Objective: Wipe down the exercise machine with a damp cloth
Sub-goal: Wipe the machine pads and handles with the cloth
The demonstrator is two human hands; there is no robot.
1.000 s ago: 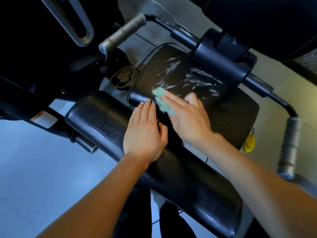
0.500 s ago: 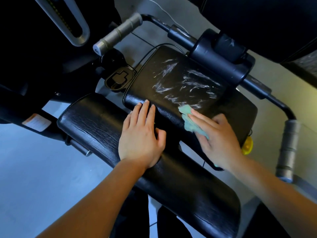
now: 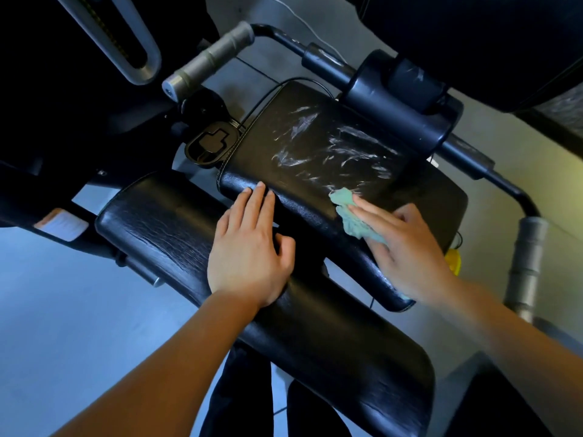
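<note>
Right hand (image 3: 407, 247) and cloth (image 3: 353, 216) slightly higher now.

Left hand (image 3: 249, 247): bare as I see it, no glove, no ring, no watch at the wrist.
Right hand (image 3: 407, 247): bare too, slightly blurred on my feed.
Forearms: both uncovered, no sleeve reaching into view.
Legs (image 3: 239, 389): dark trousers, seen below the hands.
</note>
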